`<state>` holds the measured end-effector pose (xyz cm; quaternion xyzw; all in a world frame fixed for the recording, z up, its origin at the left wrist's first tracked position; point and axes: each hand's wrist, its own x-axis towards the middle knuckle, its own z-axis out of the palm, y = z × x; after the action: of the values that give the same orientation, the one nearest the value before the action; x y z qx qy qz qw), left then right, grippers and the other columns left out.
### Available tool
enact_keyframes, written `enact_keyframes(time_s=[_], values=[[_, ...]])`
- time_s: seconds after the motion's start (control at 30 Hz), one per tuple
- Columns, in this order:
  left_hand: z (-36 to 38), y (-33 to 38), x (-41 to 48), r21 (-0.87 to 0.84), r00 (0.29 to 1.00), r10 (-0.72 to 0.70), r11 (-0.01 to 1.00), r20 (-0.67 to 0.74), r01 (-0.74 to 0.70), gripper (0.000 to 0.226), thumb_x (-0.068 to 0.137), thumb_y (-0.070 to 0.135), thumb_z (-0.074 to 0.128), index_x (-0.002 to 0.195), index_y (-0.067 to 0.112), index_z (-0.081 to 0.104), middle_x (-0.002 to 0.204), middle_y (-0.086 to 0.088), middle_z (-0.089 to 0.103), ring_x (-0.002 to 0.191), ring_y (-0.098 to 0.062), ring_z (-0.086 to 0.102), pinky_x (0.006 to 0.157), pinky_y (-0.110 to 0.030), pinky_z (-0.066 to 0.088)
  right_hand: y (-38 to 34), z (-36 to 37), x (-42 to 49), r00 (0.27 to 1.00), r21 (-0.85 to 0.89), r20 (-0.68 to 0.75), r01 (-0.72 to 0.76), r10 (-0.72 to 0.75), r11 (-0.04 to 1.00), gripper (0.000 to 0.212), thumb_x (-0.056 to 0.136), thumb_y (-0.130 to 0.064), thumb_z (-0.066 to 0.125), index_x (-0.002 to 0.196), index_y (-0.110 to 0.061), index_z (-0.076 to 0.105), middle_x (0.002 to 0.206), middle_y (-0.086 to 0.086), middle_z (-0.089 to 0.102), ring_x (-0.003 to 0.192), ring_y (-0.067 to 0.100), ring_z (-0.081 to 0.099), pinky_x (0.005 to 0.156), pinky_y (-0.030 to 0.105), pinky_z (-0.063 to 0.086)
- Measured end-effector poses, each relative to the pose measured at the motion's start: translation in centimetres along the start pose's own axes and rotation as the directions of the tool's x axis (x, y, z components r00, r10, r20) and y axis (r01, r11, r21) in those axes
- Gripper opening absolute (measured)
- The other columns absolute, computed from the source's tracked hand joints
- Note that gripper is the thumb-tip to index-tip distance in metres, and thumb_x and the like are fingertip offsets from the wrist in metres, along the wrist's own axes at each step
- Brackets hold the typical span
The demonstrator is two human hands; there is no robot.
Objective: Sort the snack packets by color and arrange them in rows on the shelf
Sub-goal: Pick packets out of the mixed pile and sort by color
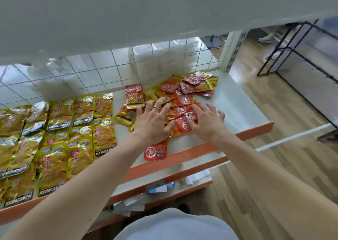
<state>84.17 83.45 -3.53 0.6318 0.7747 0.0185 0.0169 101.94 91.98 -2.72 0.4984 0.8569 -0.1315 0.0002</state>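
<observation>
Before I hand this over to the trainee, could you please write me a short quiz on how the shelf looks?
1. True or false: the yellow packets already lie in rows on the left of the shelf.
2. The left hand and the right hand lie spread on: A the yellow packets; B the mixed red-and-yellow pile; C bare shelf.
3. Fill in: the lone packet between the pile and the orange front edge is ____.
Key: 1 true; 2 B; 3 red.
</observation>
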Motion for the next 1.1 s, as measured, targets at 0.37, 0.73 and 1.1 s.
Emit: enact_keyframes(time_s=[0.37,0.73,1.1], values=[[-0.2,2.1,1.1,-0.006,0.997,-0.078,0.997,0.02,0.078,0.06,0.095,0.062,0.045,0.144,0.027,0.046,0.155,-0.002,0.037,0.14,-0.028,0.035,0.111,-0.052,0.031,1.4,-0.7,2.5,0.996,0.212,-0.084,0.047,-0.029,0.976,0.058,0.087,-0.044,0.069,0.139,-0.021,0.055,0.129,0.011,0.054,0.126,0.031,0.044,0.102,0.047,0.035],[-0.7,3.0,1.5,-0.01,0.995,-0.02,1.0,-0.101,0.019,0.065,0.094,0.056,0.054,0.148,0.024,0.04,0.154,-0.001,0.04,0.14,-0.024,0.038,0.111,-0.049,0.03,5.1,-1.0,1.2,0.925,0.406,-0.357,0.278,-0.129,0.871,0.036,0.088,-0.022,0.075,0.117,0.0,0.071,0.115,0.014,0.07,0.1,0.027,0.067,0.091,0.038,0.055],[0.6,6.2,2.2,-0.146,0.89,0.274,0.927,-0.364,-0.345,0.046,0.085,0.029,0.073,0.128,0.016,0.064,0.136,-0.002,0.063,0.122,-0.025,0.061,0.094,-0.046,0.051,6.1,-4.3,-2.4,0.999,0.899,0.025,-0.032,0.021,0.437,0.026,0.087,-0.013,0.075,0.113,-0.01,0.075,0.093,0.002,0.078,0.085,0.01,0.073,0.074,0.014,0.055]])
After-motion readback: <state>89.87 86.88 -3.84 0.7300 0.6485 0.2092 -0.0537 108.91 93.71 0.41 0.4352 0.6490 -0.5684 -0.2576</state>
